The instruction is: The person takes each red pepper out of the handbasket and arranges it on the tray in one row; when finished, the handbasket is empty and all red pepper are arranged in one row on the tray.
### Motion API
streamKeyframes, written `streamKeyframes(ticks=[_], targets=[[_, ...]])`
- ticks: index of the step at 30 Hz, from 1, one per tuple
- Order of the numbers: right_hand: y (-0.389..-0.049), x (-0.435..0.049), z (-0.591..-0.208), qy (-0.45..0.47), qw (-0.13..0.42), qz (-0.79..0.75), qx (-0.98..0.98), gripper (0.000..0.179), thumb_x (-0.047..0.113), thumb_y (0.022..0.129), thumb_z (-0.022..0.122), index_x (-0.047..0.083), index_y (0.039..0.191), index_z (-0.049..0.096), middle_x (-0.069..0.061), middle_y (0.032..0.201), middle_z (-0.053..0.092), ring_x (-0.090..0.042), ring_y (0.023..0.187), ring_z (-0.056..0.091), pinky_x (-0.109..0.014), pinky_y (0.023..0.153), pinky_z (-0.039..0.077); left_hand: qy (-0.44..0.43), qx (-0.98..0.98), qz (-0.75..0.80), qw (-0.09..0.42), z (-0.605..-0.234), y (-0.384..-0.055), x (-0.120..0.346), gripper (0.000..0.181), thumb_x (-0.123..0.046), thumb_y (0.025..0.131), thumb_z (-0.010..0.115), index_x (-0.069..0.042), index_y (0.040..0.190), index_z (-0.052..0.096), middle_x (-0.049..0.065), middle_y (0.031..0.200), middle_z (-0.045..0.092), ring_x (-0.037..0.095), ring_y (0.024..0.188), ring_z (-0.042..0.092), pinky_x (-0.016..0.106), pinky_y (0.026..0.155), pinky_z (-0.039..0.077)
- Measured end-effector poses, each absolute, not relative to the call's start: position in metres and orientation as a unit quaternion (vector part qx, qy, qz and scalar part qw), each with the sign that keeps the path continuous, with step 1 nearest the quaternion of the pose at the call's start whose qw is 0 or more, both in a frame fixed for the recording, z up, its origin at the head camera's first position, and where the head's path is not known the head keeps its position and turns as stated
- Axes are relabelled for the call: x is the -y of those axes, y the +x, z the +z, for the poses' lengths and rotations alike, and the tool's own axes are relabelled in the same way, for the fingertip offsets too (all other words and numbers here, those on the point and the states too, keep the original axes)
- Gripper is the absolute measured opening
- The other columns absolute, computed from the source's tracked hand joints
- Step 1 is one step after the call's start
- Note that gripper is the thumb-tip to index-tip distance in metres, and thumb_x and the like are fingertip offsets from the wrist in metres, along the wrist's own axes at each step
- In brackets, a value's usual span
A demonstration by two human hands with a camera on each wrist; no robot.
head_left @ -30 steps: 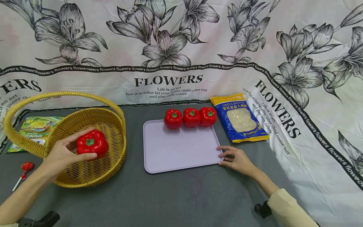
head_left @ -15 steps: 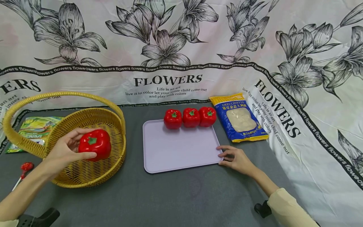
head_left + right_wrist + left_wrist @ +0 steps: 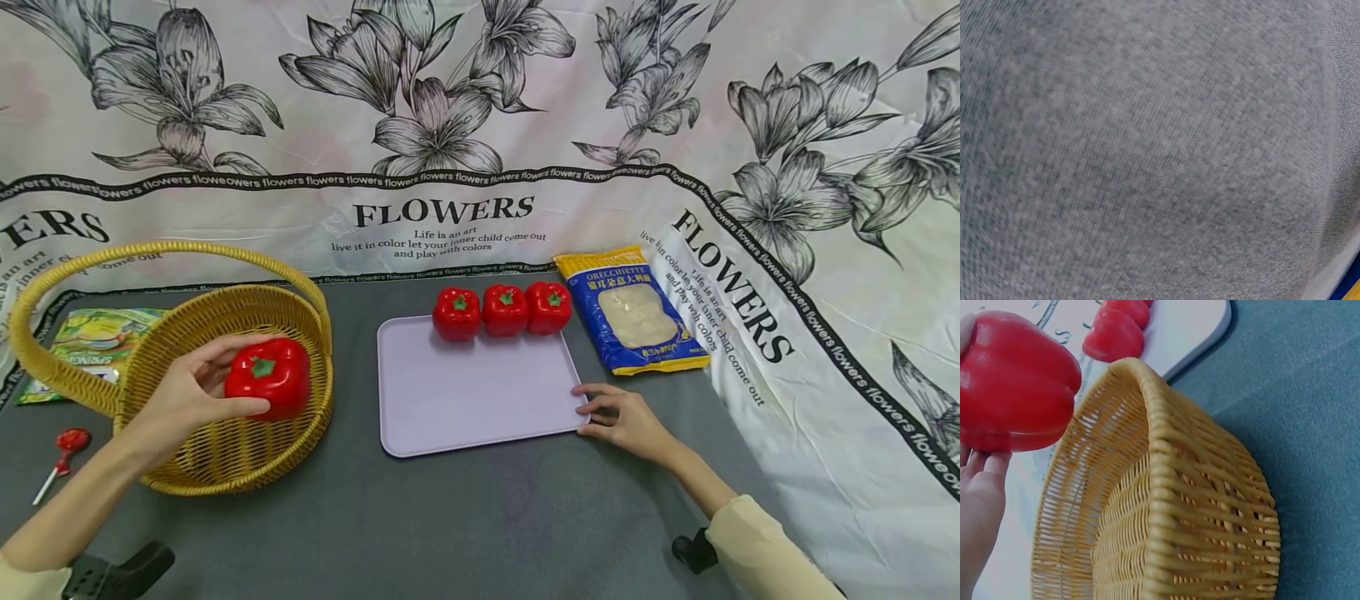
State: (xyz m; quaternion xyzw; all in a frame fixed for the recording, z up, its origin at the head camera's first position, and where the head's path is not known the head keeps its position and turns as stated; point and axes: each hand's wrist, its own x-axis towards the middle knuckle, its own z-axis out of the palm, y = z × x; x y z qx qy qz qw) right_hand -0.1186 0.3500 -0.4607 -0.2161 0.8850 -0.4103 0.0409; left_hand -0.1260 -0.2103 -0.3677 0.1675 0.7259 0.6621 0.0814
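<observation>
My left hand (image 3: 191, 387) grips a red bell pepper (image 3: 273, 382) with a green stem, holding it over the opening of a yellow wicker basket (image 3: 217, 482). In the left wrist view the pepper (image 3: 1019, 387) is above the basket's rim (image 3: 1159, 431), fingers beneath it. A pale purple tray (image 3: 480, 392) lies at the middle. Several more peppers are not in view; three red bell peppers (image 3: 457, 314) (image 3: 505, 311) (image 3: 548, 307) stand in a row along its far edge. My right hand (image 3: 626, 423) holds the tray's near right corner. The right wrist view shows only blurred grey cloth.
A blue and yellow orecchiette bag (image 3: 637, 317) lies right of the tray. Left of the basket are a green and yellow packet (image 3: 97, 346) and a red lollipop (image 3: 67, 450). The basket's tall handle (image 3: 172, 248) arches up. A flower-printed cloth (image 3: 450, 100) hangs behind.
My left hand has moved right with the bell pepper, across the basket's opening. The right hand, the tray and the three peppers have stayed in place.
</observation>
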Motion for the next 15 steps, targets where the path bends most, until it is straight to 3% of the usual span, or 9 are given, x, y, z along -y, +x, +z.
streamKeyframes(ticks=[7,15], targets=[[-0.119,-0.351,-0.46,-0.21,0.049,-0.418,-0.883,0.021,0.006,0.076,0.08,0.003,0.096,0.074,-0.013,0.126,0.06,-0.031,0.115,0.056,-0.031,0.083,0.053,0.198,-0.708,0.672,0.091,-0.367,-0.129,0.2,0.058,0.016,0.081,0.062,-0.002,0.134,0.05,0.005,0.126,0.058,0.014,0.107,0.058,0.023,0.083,0.053],[-0.119,-0.353,-0.463,-0.215,0.047,-0.422,-0.88,0.022,0.005,0.076,0.08,0.003,0.096,0.074,-0.013,0.126,0.06,-0.03,0.115,0.056,-0.03,0.082,0.054,0.221,-0.708,0.667,0.065,-0.364,-0.132,0.182,0.057,0.015,0.077,0.066,-0.003,0.13,0.055,0.002,0.122,0.06,0.017,0.105,0.057,0.023,0.083,0.053]])
